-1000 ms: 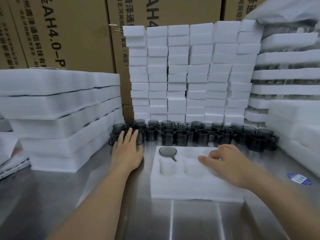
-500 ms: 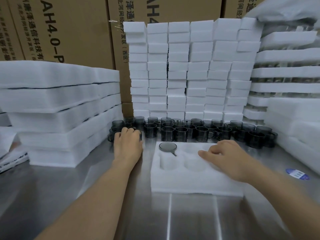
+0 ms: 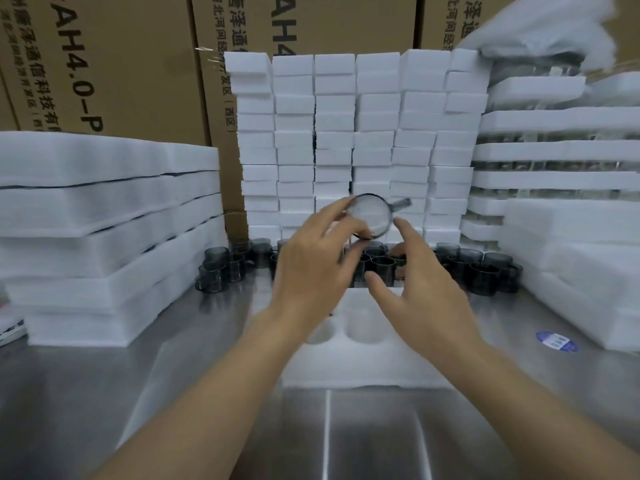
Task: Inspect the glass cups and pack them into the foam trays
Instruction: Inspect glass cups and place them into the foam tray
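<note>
Inspection is the step in hand: nearest me lies the white foam tray [image 3: 363,368] with round pockets on the steel table [image 3: 207,410], and above it my left hand [image 3: 311,271] pinches a smoky grey glass cup [image 3: 372,216] by its rim, mouth turned toward me and handle pointing right. My right hand [image 3: 419,289] hovers just beside the cup with fingers spread, gripping nothing, though its fingertip comes close to the rim. Beyond, the row of grey glass cups [image 3: 478,271] waits against stacked white foam blocks [image 3: 346,133]; next I judge I must turn this cup for flaws, then lower it upright into a free pocket.
</note>
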